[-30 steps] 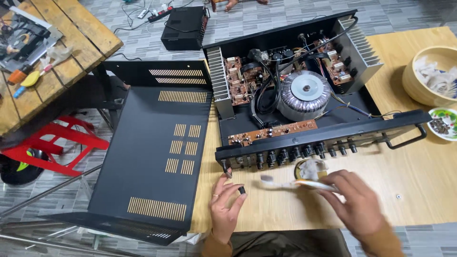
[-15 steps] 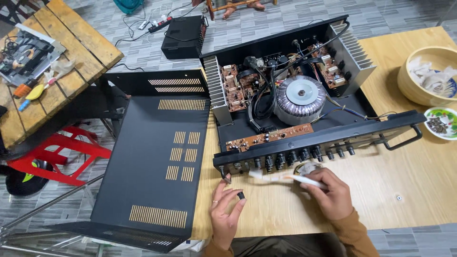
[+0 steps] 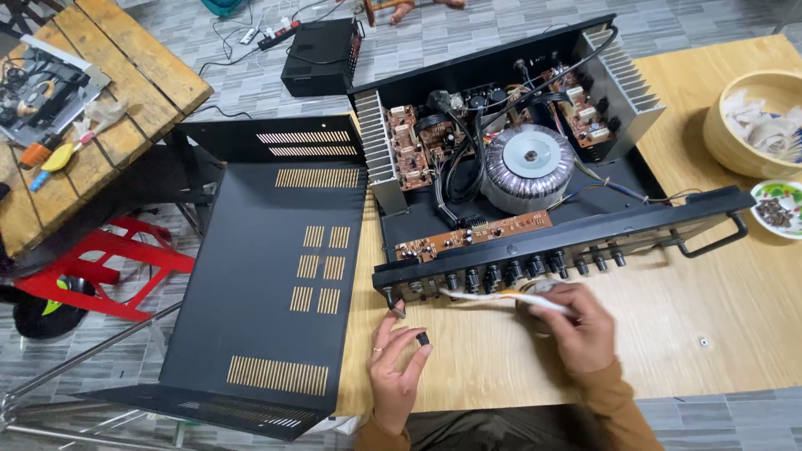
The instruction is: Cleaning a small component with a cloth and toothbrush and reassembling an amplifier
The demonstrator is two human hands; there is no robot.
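An opened black amplifier (image 3: 535,175) sat on a wooden tabletop (image 3: 735,326), its front panel (image 3: 568,242) facing the near edge, with a round toroidal transformer (image 3: 528,167) in the middle of the chassis. The left hand (image 3: 397,372) pinched a small black knob (image 3: 423,338) between thumb and fingers, just below the panel's left end. The right hand (image 3: 581,326) gripped a white-handled brush (image 3: 501,296), its thin end pointing left along the row of control shafts. The removed black cover (image 3: 276,276) lay off the tabletop's left edge. A wooden bowl (image 3: 752,125) and a small plate (image 3: 777,209) stood by the right edge.
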